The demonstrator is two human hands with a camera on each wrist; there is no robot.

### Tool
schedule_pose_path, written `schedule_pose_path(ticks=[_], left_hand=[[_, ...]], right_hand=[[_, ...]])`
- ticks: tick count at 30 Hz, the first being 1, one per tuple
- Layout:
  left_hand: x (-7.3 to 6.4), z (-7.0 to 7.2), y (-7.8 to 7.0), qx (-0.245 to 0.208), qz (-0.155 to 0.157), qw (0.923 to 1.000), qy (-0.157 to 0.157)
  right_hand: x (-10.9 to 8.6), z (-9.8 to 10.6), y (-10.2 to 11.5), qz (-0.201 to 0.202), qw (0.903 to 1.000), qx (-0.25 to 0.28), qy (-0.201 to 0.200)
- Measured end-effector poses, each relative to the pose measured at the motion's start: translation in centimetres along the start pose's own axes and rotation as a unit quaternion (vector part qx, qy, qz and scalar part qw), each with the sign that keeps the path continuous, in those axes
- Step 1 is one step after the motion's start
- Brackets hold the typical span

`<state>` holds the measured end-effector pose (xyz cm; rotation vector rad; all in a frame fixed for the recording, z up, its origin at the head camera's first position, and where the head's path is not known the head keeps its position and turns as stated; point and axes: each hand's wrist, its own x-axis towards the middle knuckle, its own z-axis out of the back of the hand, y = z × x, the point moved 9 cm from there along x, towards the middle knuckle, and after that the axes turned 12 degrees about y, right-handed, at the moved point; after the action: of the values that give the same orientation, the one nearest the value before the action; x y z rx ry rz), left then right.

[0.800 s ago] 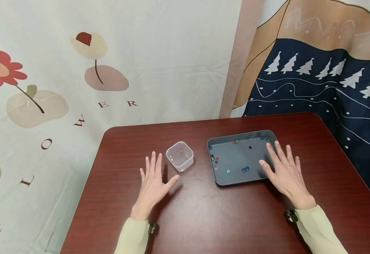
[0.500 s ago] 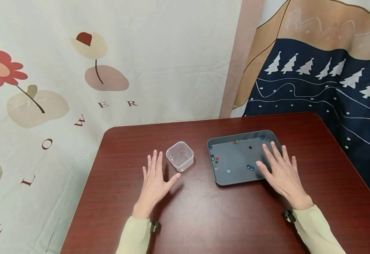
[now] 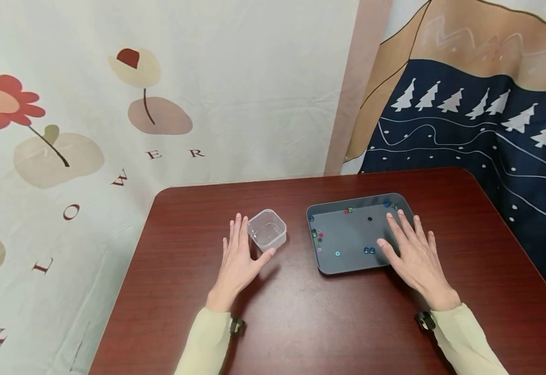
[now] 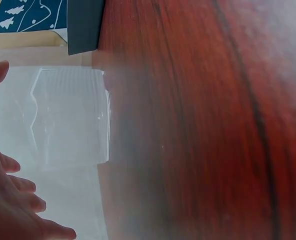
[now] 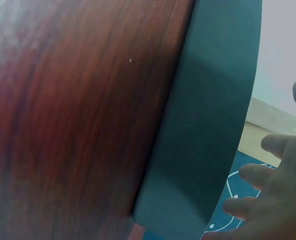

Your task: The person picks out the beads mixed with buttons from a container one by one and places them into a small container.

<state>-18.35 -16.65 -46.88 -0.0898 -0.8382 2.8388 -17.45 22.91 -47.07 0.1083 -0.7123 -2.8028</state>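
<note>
My left hand, fingers spread and thumb out, is at the near left side of a clear square plastic container. In the left wrist view the container stands upright, with the fingertips around its near side. My right hand hovers palm down over the right end of a shallow grey tray, fingers straight and holding nothing. Inside the tray lie small round beads, among them a pair of blue beads, a cyan bead and a dark bead. The tray's side wall fills the middle of the right wrist view.
Both things stand on a dark red wooden table with rounded back corners. A pale printed curtain hangs behind it, and a navy cloth with white trees hangs at the right. Several coloured beads gather along the tray's left wall.
My left hand has moved right and forward to the container. The right hand has shifted slightly left over the tray, and the pair of blue beads has rolled a little to the right.
</note>
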Motion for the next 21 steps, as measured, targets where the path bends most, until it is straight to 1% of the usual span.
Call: schedule_pose_path(ticks=[6, 9, 16, 21], left_hand=[[1.0, -0.1, -0.2, 0.004, -0.009, 0.9999, -0.006], [1.6, -0.2, -0.2, 0.007, -0.010, 0.9999, -0.003], [2.4, -0.5, 0.9, -0.003, -0.002, 0.9998, 0.018], [2.5, -0.8, 1.7, -0.019, -0.013, 0.9992, 0.032]], right_hand=[[-0.1, -0.1, 0.1, 0.005, 1.0000, 0.004, -0.006], [-0.2, -0.1, 0.1, 0.005, 0.9999, 0.004, -0.008], [-0.2, -0.3, 0.0, 0.005, 0.9999, 0.007, -0.005], [-0.2, -0.4, 0.0, 0.005, 0.9999, 0.009, -0.006]])
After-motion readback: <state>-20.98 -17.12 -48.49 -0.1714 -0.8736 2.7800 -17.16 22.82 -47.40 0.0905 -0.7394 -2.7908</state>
